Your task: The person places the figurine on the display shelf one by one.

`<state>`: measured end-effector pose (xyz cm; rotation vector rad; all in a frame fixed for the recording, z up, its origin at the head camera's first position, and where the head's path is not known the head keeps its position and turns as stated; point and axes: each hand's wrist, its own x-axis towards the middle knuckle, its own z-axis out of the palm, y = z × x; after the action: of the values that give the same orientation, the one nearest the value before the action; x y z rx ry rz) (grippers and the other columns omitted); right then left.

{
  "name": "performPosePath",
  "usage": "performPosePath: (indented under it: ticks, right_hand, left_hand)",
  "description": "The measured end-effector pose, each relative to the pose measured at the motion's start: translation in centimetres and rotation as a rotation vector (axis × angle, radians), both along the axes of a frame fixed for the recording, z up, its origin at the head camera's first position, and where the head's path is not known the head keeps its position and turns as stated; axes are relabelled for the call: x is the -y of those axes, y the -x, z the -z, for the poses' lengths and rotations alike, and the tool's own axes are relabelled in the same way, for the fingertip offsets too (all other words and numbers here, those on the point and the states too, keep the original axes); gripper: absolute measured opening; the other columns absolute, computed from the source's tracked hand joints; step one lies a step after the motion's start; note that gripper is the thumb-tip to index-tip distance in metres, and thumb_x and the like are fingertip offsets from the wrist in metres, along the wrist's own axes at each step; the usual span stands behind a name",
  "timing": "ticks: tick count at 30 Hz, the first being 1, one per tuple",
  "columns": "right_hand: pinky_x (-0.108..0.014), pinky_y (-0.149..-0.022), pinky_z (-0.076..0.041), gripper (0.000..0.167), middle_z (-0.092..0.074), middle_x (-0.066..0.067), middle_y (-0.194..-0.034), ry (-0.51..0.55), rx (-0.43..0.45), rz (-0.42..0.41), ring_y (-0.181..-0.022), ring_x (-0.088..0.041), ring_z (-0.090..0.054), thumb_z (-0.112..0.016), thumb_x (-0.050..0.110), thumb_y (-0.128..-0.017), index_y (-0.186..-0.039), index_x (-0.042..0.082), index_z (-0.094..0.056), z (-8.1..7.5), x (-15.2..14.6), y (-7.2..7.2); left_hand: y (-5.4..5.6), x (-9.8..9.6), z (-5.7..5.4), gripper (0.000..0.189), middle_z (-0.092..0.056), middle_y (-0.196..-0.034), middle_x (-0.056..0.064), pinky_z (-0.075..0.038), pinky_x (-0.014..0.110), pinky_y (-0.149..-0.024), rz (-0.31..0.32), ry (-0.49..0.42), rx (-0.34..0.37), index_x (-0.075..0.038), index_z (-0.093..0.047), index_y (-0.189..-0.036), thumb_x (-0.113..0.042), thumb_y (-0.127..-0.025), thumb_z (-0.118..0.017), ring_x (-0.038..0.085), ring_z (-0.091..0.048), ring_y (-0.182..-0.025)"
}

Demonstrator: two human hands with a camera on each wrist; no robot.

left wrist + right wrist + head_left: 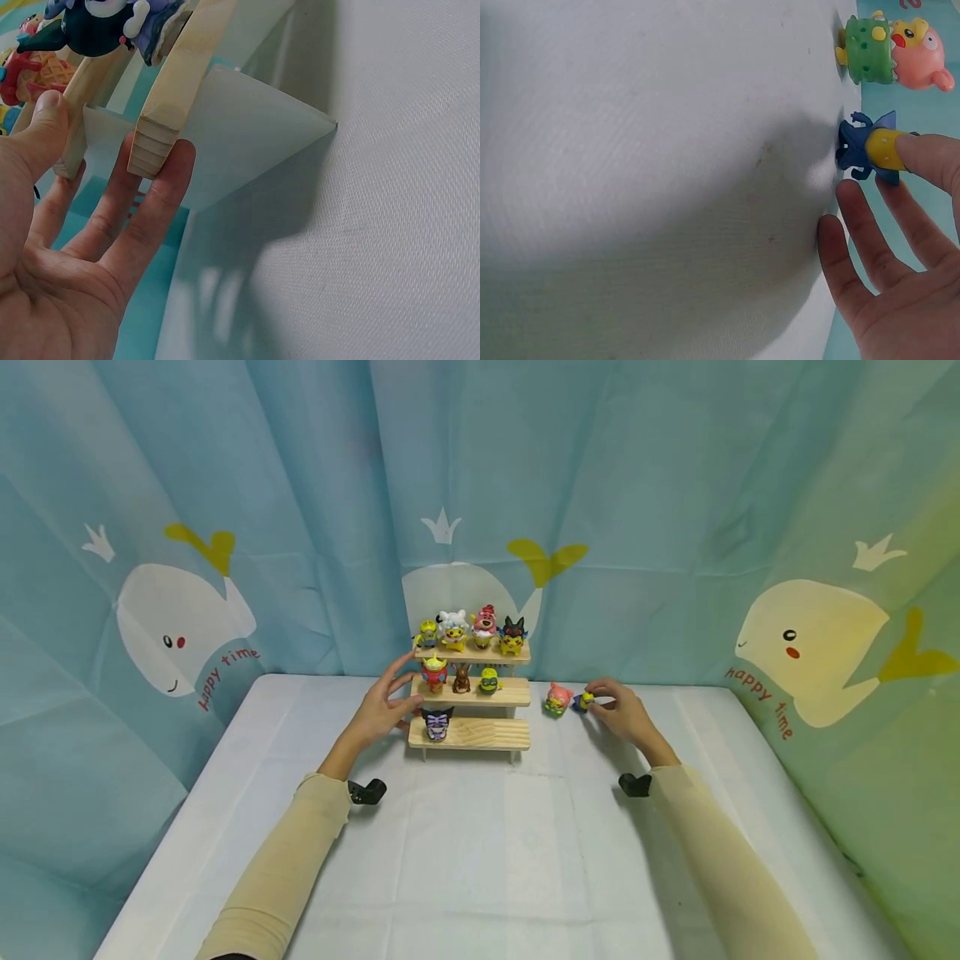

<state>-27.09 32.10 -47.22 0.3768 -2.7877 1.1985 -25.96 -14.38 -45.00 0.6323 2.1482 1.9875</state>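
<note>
My left hand (pixel 380 710) is at the left end of a three-tier wooden display stand (pixel 480 735). In the left wrist view its thumb (pixel 49 116) rests against the middle board, and the fingers hold the board ends. A dark-and-purple figurine (pixel 437 725) stands at the left of the bottom board. On the white table right of the stand, my right hand (pixel 624 714) pinches a small blue-and-yellow figurine (pixel 885 148) by its yellow head, between thumb and index finger. It is upright, at or close to the tabletop. Beside it stands a pink-and-green figurine (pixel 557 700).
Several figurines line the top board (pixel 472 654), among them a white-and-yellow one (pixel 453 631). The middle board (pixel 513 692) carries a red one (pixel 434 675), a brown one (pixel 461 680) and a yellow-green one (pixel 489 681). A blue curtain (pixel 645 485) hangs behind the table (pixel 480 860).
</note>
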Motion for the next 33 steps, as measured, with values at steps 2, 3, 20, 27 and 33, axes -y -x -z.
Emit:
performPosePath:
  ticks: [2,3,20,27,33]
  right_hand:
    - [-0.059,-0.098,-0.052,0.028,-0.058,-0.031,-0.137,-0.002,-0.004,0.006,-0.124,-0.050,-0.057,-0.062,-0.002,-0.101,-0.128,-0.002,-0.058,0.0,0.0,0.0]
    - [-0.059,-0.098,-0.052,0.028,-0.058,-0.031,-0.136,0.000,-0.007,0.009,-0.123,-0.051,-0.057,-0.062,-0.002,-0.100,-0.128,-0.002,-0.058,0.0,0.0,0.0]
    - [-0.057,-0.089,-0.057,0.031,-0.060,-0.031,-0.134,-0.023,0.040,0.056,-0.108,-0.048,-0.067,-0.064,0.008,-0.102,-0.133,0.003,-0.059,0.3,-0.2,0.2]
    - [-0.054,-0.085,-0.058,0.031,-0.065,-0.028,-0.129,-0.036,0.013,0.086,-0.106,-0.046,-0.068,-0.068,0.012,-0.101,-0.131,0.006,-0.063,-0.1,-0.1,-0.1]
    - [-0.057,-0.085,-0.058,0.031,-0.065,-0.029,-0.126,-0.039,-0.014,0.076,-0.108,-0.047,-0.067,-0.069,0.014,-0.101,-0.130,0.004,-0.063,-1.4,-0.1,-0.7]
  left_hand:
    - [0.0,0.0,0.0,0.078,-0.020,-0.165,0.029,-0.057,0.065,-0.067,0.001,-0.002,0.001,-0.029,-0.023,-0.165,-0.008,-0.102,-0.064,0.050,-0.063,-0.117]
    - [0.0,0.0,0.0,0.078,-0.020,-0.165,0.029,-0.056,0.067,-0.068,0.002,-0.003,0.000,-0.029,-0.023,-0.165,-0.007,-0.103,-0.064,0.050,-0.063,-0.117]
    - [-0.2,-0.1,-0.2,0.079,-0.023,-0.165,0.029,-0.063,0.053,-0.068,-0.013,0.006,0.013,-0.030,-0.023,-0.165,-0.008,-0.102,-0.065,0.052,-0.063,-0.116]
    - [-0.2,0.0,-0.1,0.080,-0.022,-0.165,0.029,-0.063,0.052,-0.067,-0.013,0.003,0.030,-0.031,-0.023,-0.165,-0.008,-0.102,-0.066,0.052,-0.061,-0.119]
    - [-0.3,-0.1,-0.2,0.080,-0.022,-0.165,0.029,-0.063,0.053,-0.067,-0.010,0.001,0.025,-0.031,-0.023,-0.165,-0.008,-0.102,-0.065,0.053,-0.060,-0.120]
